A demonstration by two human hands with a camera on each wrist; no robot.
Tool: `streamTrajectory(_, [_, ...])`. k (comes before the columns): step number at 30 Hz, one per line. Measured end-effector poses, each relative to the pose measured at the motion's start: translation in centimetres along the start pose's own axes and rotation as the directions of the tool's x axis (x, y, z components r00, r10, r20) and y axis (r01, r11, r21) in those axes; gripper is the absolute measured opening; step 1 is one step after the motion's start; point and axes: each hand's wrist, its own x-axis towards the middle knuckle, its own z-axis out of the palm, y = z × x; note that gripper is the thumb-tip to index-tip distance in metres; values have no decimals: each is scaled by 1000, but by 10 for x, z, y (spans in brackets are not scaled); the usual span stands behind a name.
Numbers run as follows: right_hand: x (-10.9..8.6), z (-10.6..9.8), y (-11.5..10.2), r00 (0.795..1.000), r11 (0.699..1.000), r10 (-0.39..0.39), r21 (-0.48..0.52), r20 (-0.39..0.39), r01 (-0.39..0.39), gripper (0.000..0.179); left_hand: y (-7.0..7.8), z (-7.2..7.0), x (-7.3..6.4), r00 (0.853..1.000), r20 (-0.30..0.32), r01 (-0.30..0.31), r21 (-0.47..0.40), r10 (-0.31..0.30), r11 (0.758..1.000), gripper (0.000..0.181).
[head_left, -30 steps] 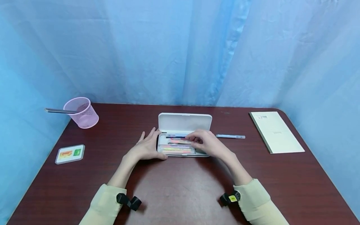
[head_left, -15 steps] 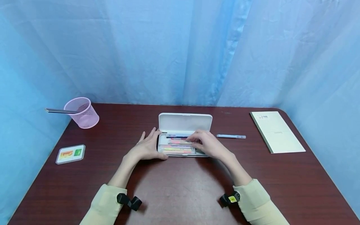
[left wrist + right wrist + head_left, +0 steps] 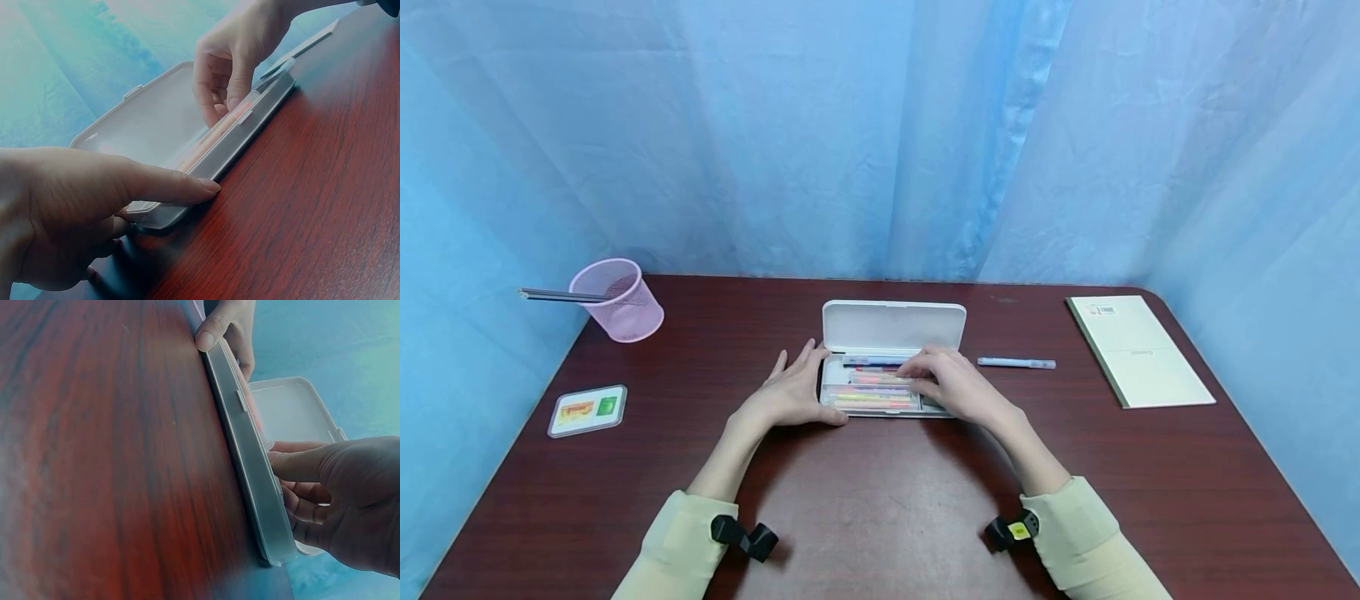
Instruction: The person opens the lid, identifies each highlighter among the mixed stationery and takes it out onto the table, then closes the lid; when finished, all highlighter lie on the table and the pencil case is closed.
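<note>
Pencil case (image 3: 892, 327) is plain white, pens (image 3: 871, 403) inside are kinda pink, yellow and blue. Surface (image 3: 1157, 492) is dark reddish-brown woodgrain, mesh cup (image 3: 634, 315) pinkish lilac, curtain (image 3: 790, 142) light blue, sleeves (image 3: 681, 537) pale yellowish cream.

Pink mesh cup (image 3: 638, 317), far left of the surface (image 3: 880, 508); thin dark sticks (image 3: 553, 295) jutting past its rim. Nearer: flat case (image 3: 587, 411), orange-and-green patches. Right: pale notebook (image 3: 1141, 358), barcoded. Behind: blue curtain (image 3: 805, 150).

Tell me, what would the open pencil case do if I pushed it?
The pencil case would probably slide, not tip, because it's low and flat. Its lid might wobble, since it's standing open at the back. The pens inside could shift, as they're slim and lie side by side.
</note>
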Motion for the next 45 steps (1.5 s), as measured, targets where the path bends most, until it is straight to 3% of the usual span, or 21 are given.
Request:
streamTrajectory(13, [2, 1, -1, 1000, 1000, 20, -24, -14, -21, 14, -1, -1, 0, 1000, -7, -6, -5, 5, 1000, 109])
streamTrajectory(33, [3, -2, -3, 997, 999, -24, -25, -74, 22, 12, -3, -1, -2, 1000, -10, 2, -3, -2, 1000, 110])
streamTrajectory(39, [-9, -14, 8, 994, 1000, -25, 13, -111, 27, 13, -1, -2, -2, 1000, 4, 6, -9, -6, 1000, 111])
streamTrajectory(45, [-31, -31, 34, 989, 1000, -1, -7, -147, 0, 17, 0, 0, -1, 1000, 13, 12, -10, -12, 1000, 112])
